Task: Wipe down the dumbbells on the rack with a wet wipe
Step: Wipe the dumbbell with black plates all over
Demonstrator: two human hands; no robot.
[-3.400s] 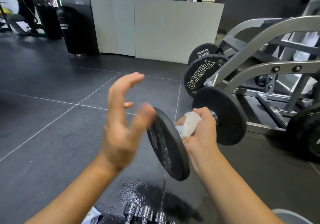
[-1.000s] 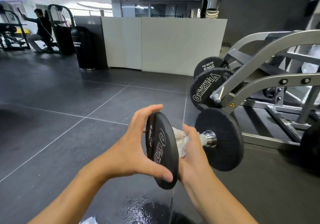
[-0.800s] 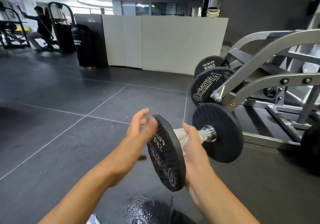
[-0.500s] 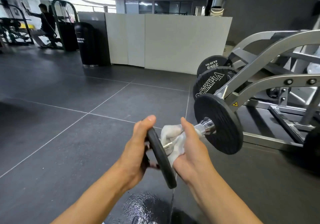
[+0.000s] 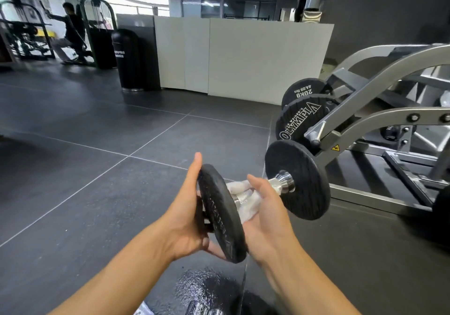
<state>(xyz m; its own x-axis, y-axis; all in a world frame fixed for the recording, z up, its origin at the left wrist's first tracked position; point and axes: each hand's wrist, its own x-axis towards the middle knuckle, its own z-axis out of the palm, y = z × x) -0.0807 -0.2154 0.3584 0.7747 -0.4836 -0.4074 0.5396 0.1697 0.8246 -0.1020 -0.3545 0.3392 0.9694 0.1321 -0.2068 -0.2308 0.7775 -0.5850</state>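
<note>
**Dumbbell (image 5: 283, 180) held in the air between both hands**

Dark tiled floor (image 5: 102, 158) fills most of the view, with a white partition (image 5: 255, 59) standing at its far side. A grey machine frame (image 5: 379, 120) rises on the right and carries two black weight plates (image 5: 300, 120), one marked 20KG. The dumbbell hangs level above the floor, in front of that frame's lower end, and rests on no rack or stand.

Its far plate (image 5: 302, 193) faces the camera, and its near plate (image 5: 221, 215) is tilted almost edge-on. The left hand (image 5: 187, 215) lies flat against the near plate's outer face. Its fingers are straight, reaching the top rim, and its thumb is under the bottom rim.

The right hand (image 5: 265, 219) sits palm-up beneath the chrome handle, with the thumb straight and clear of the bar. The white wet wipe (image 5: 248, 207) lies bunched between that palm and the handle. The wipe and the near plate hide the right fingers, so I cannot tell whether they curl round the bar.
</note>
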